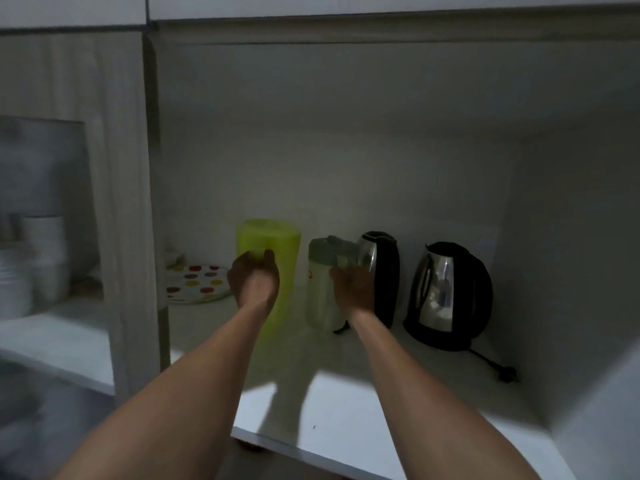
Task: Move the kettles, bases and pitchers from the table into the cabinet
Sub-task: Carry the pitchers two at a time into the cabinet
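Both my arms reach deep into the open cabinet. My left hand (254, 280) grips the handle of a tall lime-green pitcher (277, 258) that stands upright on the cabinet shelf (363, 393). My right hand (353, 289) holds a pale green pitcher with a grey lid (322, 292), also upright on the shelf. Right behind that hand stands a steel and black kettle (381, 271). A second steel and black kettle (450, 296) sits on its base further right, its cord and plug (505, 374) trailing along the shelf.
A plate with coloured dots (197, 284) lies at the shelf's back left, beside the lime pitcher. The neighbouring compartment on the left holds stacked white dishes (38, 258) behind a wooden divider (128, 209). The cabinet's right wall (571, 254) is close to the second kettle.
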{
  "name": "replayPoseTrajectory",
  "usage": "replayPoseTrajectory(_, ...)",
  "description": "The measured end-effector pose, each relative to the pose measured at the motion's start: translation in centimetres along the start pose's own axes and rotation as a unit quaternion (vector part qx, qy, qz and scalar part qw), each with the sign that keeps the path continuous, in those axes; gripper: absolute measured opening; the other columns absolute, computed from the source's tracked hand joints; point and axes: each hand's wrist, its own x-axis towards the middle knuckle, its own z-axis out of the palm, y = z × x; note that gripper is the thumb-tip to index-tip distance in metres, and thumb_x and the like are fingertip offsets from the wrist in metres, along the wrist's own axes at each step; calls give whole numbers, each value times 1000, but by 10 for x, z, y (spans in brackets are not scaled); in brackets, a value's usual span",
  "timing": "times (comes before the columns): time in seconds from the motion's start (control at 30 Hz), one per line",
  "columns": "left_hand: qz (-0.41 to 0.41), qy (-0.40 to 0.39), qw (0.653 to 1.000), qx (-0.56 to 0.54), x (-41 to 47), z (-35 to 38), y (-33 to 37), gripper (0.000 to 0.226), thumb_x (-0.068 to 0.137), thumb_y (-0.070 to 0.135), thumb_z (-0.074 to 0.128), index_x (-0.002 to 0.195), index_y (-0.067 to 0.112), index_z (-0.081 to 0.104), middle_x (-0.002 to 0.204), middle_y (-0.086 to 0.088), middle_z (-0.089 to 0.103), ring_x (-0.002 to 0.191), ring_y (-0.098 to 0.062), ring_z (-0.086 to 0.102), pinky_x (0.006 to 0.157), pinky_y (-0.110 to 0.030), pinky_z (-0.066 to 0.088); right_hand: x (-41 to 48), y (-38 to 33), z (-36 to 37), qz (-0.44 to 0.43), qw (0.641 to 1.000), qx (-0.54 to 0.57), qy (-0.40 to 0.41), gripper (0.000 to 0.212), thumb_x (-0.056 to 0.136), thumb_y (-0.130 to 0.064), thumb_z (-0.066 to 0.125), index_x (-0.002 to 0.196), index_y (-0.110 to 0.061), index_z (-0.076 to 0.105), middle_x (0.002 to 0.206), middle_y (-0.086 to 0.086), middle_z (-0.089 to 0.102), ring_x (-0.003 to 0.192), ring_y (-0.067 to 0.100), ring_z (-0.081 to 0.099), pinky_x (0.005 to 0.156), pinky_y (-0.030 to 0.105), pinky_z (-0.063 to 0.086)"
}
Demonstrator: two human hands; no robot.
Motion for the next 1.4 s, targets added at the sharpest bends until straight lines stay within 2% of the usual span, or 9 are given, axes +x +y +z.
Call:
replayPoseTrajectory(0.1, -2, 14, 1000, -1, 12, 9, -10, 38, 92, 33, 61, 97, -4, 71, 103, -25, 70, 103, -42, 64, 87, -43, 49, 10, 12, 20, -22, 1000, 6, -3, 37, 92, -16, 66, 56, -12, 59, 74, 22, 67, 73, 30, 63, 67, 42, 47)
replayPoseTrajectory(0.23, -3, 31, 1000, -4, 27, 21, -23, 33, 90, 26, 65, 90, -6, 69, 100, -29, 70, 99, -43, 64, 85, -43, 48, 20, 32, 46, -24, 999, 38, -18, 42, 84, -18, 62, 47, -17, 43, 55, 8, 50, 57, 24, 51, 59, 52, 45)
replayPoseTrajectory(0.37, -9, 36, 999, -12, 38, 31, -35, 34, 89, 28, 66, 89, -6, 69, 94, -27, 70, 94, -43, 64, 81, -44, 49, 32, 42, 60, -26, 999, 22, -31, 37, 84, -16, 61, 52, -15, 42, 59, 11, 52, 57, 25, 51, 56, 48, 46)
replayPoseTrajectory(0.53, 12, 46, 999, -16, 54, 41, -44, 31, 89, 25, 64, 72, -1, 61, 80, -26, 68, 80, -42, 64, 73, -44, 51, 45, 45, 74, -15, 998, 11, -65, 30, 88, -19, 61, 61, -15, 49, 67, 9, 60, 62, 25, 57, 59, 38, 47)
replayPoseTrajectory(0.83, 2, 38, 999, 14, 73, 51, -50, 35, 90, 27, 63, 83, -7, 66, 86, -27, 69, 86, -42, 65, 79, -46, 52, 73, 79, 105, 35, 995, 63, -76, 26, 67, -41, 55, 58, -18, 48, 64, 9, 58, 62, 30, 59, 64, 51, 54)
replayPoseTrajectory(1.03, -33, -1, 999, 5, 79, 56, -49, 30, 90, 26, 62, 80, -2, 64, 80, -20, 64, 87, -39, 64, 72, -39, 47, 75, 72, 109, 67, 989, 73, -112, 25, 87, -31, 71, 71, -20, 57, 68, 3, 63, 67, 26, 63, 73, 51, 57)
replayPoseTrajectory(1.13, -47, -16, 998, 27, 82, 53, -49, 34, 91, 30, 62, 95, -4, 67, 98, -24, 69, 97, -40, 64, 80, -39, 48, 71, 69, 107, 73, 989, 60, -113, 33, 79, -45, 76, 91, -17, 64, 90, 10, 72, 84, 33, 70, 77, 49, 59)
replayPoseTrajectory(1.27, -58, -33, 992, 108, 81, 48, -48, 48, 87, 39, 65, 115, 0, 64, 119, -22, 65, 113, -39, 59, 91, -41, 46, 62, 59, 91, 84, 989, -19, -125, 59, 83, -44, 79, 121, -5, 56, 114, 7, 63, 109, 26, 63, 77, 28, 46)
replayPoseTrajectory(1.4, -67, -38, 981, 176, 74, 42, -44, 76, 75, 57, 74, 127, 7, 50, 134, -21, 52, 127, -41, 46, 100, -50, 41, 56, 52, 77, 64, 990, -51, -113, 71, 78, -47, 82, 125, -3, 52, 124, 16, 63, 113, 31, 62, 89, 39, 53)
